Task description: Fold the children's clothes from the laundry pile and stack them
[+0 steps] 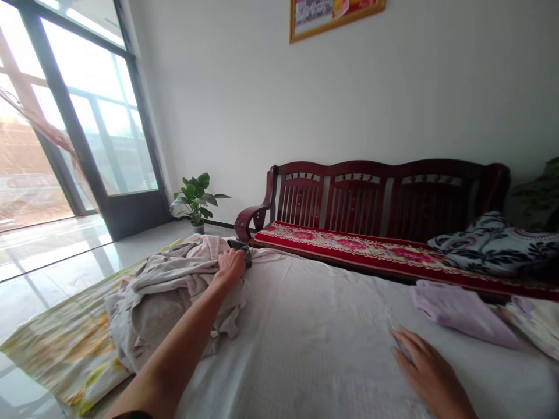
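Left hand [231, 265] stretched out to the far right edge of a crumpled clothes pile [159, 299], fingers bent over a dark grey garment [241, 247]. Fingertips hidden, so cannot tell if the grip is closed. Dark garment sits at the back corner of the pile, touching the lighter pieces. Pile is mostly pale grey and pinkish fabric, loosely heaped, on the left part of the worktop.

Right hand [423, 368] well apart from the left, low on the right side, over the white cloth [314, 331] that covers the worktop. Palm down, fingers loosely straight, thumb slightly off, holding nothing; cannot tell if it touches the cloth. White cloth has light wrinkles.

Folded lilac cloth [460, 317] lies just beyond the right hand, near the worktop's far edge. Pale floral fabric [535, 323] next to it, at the right frame edge. Yellow floral cloth [61, 343] spreads under and left of the pile.

Behind the worktop: dark red wooden settee [353, 169] with red floral seat cover [323, 237]; black-and-white leaf-patterned cushion [493, 247] at its right end. Potted plant [197, 195] on the floor by the wall, left of the settee. Dark-framed glass door [100, 122] far left; gold-framed picture [336, 17] on the wall, cut off at top.
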`<state>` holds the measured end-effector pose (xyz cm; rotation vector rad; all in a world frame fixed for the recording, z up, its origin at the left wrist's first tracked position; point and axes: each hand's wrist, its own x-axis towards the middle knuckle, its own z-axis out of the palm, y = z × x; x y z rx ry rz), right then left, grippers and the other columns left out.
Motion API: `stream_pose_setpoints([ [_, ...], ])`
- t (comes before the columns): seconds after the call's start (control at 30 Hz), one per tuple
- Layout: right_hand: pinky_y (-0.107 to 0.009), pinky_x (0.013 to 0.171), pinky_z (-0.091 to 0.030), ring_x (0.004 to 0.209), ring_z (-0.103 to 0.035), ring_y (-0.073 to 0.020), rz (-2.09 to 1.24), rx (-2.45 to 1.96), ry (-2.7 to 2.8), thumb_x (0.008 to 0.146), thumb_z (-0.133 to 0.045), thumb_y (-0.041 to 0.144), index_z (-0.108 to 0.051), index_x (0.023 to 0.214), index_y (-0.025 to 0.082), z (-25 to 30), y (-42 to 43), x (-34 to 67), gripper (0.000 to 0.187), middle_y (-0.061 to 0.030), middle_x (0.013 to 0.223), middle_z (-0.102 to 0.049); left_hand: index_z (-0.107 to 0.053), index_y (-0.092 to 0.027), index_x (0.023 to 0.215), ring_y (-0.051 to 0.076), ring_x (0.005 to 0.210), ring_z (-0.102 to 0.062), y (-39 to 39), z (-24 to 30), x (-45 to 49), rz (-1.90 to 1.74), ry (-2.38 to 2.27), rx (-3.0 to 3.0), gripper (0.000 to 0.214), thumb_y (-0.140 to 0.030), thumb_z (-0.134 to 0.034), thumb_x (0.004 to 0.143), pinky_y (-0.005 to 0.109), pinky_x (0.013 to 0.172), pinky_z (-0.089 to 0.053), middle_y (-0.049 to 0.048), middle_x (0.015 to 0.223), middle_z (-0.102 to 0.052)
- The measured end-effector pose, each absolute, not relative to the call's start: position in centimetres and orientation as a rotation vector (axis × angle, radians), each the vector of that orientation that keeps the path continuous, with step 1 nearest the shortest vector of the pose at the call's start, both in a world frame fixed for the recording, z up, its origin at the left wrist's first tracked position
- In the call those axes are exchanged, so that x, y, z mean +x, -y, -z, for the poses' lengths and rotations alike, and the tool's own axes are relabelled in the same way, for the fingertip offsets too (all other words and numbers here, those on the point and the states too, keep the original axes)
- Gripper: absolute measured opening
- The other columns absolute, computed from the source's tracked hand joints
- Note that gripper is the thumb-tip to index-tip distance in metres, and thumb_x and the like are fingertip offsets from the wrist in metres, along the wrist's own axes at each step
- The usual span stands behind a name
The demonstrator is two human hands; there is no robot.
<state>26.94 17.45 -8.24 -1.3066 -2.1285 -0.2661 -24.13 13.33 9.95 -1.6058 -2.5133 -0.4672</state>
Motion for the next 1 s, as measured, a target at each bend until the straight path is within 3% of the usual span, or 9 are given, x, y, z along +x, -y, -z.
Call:
stream_pose_setpoints([
  [0.1, -0.048, 0.098, -0.055, 0.113, -0.068, -0.0303, 0.257, -1.309, 2.126, 0.091, -0.04, 0.046, -0.071, 0.115, 0.018, 8.4, -17.6, 27.0, 0.048, -0.0125, 0.121, -0.072, -0.072, -0.007, 0.095, 0.037, 0.109, -0.066, -13.3, -10.2, -25.4, 0.385, 2.57, -1.576, 0.019, -0.013, -0.056, 0.086, 0.047, 0.09, -0.047, 0.0247, 0.11, -0.07],
  [0.23, -0.048, 0.099, -0.055, 0.112, -0.068, -0.0308, 0.236, -1.295, 2.119, 0.09, -0.041, 0.048, -0.072, 0.114, 0.018, 8.6, -17.9, 27.2, 0.049, -0.0126, 0.121, -0.072, -0.072, -0.014, 0.085, 0.033, 0.098, -0.069, -13.2, -10.3, -26.0, 0.35, 2.601, -1.583, 0.008, -0.017, -0.066, 0.08, 0.043, 0.085, -0.05, 0.0197, 0.1, -0.073],
  [0.43, -0.046, 0.099, -0.055, 0.11, -0.069, -0.0302, 0.21, -1.304, 2.109, 0.088, -0.042, 0.049, -0.073, 0.111, 0.021, 8.4, -17.9, 27.2, 0.048, -0.0116, 0.119, -0.073, -0.066, -0.015, 0.118, 0.042, 0.126, -0.054, -12.5, -11.8, -28.3, 0.508, 2.537, -1.355, 0.034, -0.029, -0.055, 0.09, 0.051, 0.096, -0.046, 0.024, 0.134, -0.058],
  [0.57, -0.047, 0.097, -0.055, 0.11, -0.069, -0.0307, 0.193, -1.313, 2.092, 0.087, -0.042, 0.049, -0.073, 0.11, 0.022, 8.6, -18.0, 27.2, 0.047, -0.0118, 0.118, -0.073, -0.058, -0.013, 0.129, 0.043, 0.125, -0.054, -12.4, -11.6, -30.7, 0.575, 2.636, -1.186, 0.048, -0.032, -0.062, 0.085, 0.053, 0.094, -0.048, 0.0278, 0.14, -0.051],
  [0.73, -0.048, 0.098, -0.055, 0.11, -0.069, -0.0308, 0.207, -1.302, 2.079, 0.087, -0.044, 0.048, -0.074, 0.11, 0.023, 8.8, -18.0, 27.2, 0.046, -0.0111, 0.119, -0.073, -0.061, -0.005, 0.119, 0.041, 0.113, -0.064, -12.5, -10.1, -32.7, 0.647, 2.741, -1.091, 0.046, -0.024, -0.069, 0.077, 0.045, 0.088, -0.049, 0.0278, 0.113, -0.068],
  [0.83, -0.049, 0.097, -0.056, 0.109, -0.069, -0.0313, 0.223, -1.304, 2.079, 0.087, -0.043, 0.049, -0.074, 0.109, 0.023, 8.6, -17.8, 27.1, 0.046, -0.0113, 0.118, -0.074, -0.065, -0.011, 0.113, 0.039, 0.106, -0.066, -12.3, -10.2, -32.8, 0.746, 2.722, -1.02, 0.036, -0.032, -0.064, 0.083, 0.044, 0.084, -0.05, 0.0229, 0.109, -0.07],
  [1.0, -0.048, 0.099, -0.055, 0.112, -0.068, -0.0307, 0.217, -1.317, 2.091, 0.089, -0.041, 0.049, -0.074, 0.112, 0.02, 8.5, -17.8, 26.9, 0.05, -0.0122, 0.121, -0.073, -0.055, -0.024, 0.131, 0.031, 0.106, -0.063, -12.1, -12.0, -31.8, 1.045, 2.531, -0.832, 0.043, -0.044, -0.045, 0.095, 0.043, 0.085, -0.049, 0.0144, 0.126, -0.061],
])
